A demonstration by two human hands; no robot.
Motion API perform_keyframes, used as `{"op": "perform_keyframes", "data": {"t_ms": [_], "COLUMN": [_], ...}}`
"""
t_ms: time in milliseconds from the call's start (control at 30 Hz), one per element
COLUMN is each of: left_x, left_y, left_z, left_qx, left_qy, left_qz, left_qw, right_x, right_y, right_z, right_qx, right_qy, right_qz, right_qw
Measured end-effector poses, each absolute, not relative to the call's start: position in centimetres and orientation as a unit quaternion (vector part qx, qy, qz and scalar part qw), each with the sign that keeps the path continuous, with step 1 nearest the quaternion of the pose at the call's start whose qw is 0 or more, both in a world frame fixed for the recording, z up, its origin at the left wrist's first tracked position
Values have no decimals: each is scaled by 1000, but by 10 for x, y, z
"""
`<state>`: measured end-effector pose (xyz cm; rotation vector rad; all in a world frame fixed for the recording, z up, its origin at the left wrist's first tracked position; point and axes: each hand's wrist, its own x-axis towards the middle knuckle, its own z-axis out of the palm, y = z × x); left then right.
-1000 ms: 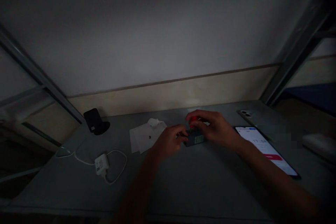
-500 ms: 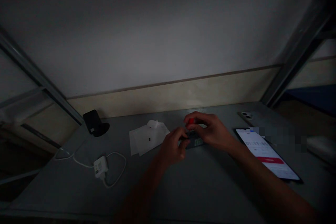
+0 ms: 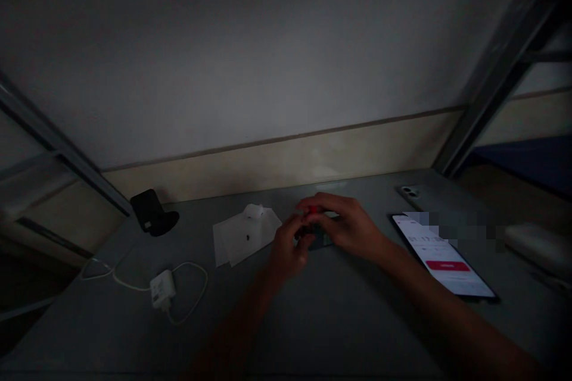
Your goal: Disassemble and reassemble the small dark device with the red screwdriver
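Observation:
My right hand pinches a small red object between thumb and fingers; it is too dim to tell its kind. Close against it, my left hand has its fingers closed, and what they hold is too dark to make out. The fingertips of both hands meet or nearly meet around the red object. Partly hidden beneath them on the table lies a dark flat thing with a greenish patch. Left of the hands, white paper sheets carry a small dark bit and a white rounded thing.
On the right lie a phone with a lit timer screen and a grey phone with its cameras up. A white adapter with a looped cable and a black stand are at the left. Behind the grey table rises a wall.
The red object and my right hand have come down to my left fingers, which now partly cover it. The whole view has shifted slightly, so everything on the table sits further left.

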<state>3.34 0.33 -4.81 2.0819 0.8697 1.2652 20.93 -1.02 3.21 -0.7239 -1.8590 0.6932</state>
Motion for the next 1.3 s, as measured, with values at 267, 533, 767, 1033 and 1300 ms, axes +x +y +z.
{"op": "perform_keyframes", "data": {"t_ms": [267, 533, 767, 1033, 1300], "left_x": [38, 38, 37, 39, 39], "left_y": [1, 0, -1, -7, -4], "left_z": [-41, -46, -46, -38, -41], "left_qx": [759, 758, 763, 759, 755], "left_qy": [318, 322, 335, 361, 359], "left_qz": [485, 492, 487, 477, 473], "left_qw": [295, 285, 260, 257, 276], "right_x": [207, 207, 207, 208, 203], "right_y": [-11, -14, -11, -10, -12], "right_z": [32, 37, 30, 30, 28], "right_qx": [-294, -311, -337, -312, -325], "right_qy": [-765, -733, -744, -772, -715], "right_qz": [217, 347, 236, 185, 259], "right_qw": [531, 496, 526, 523, 563]}}
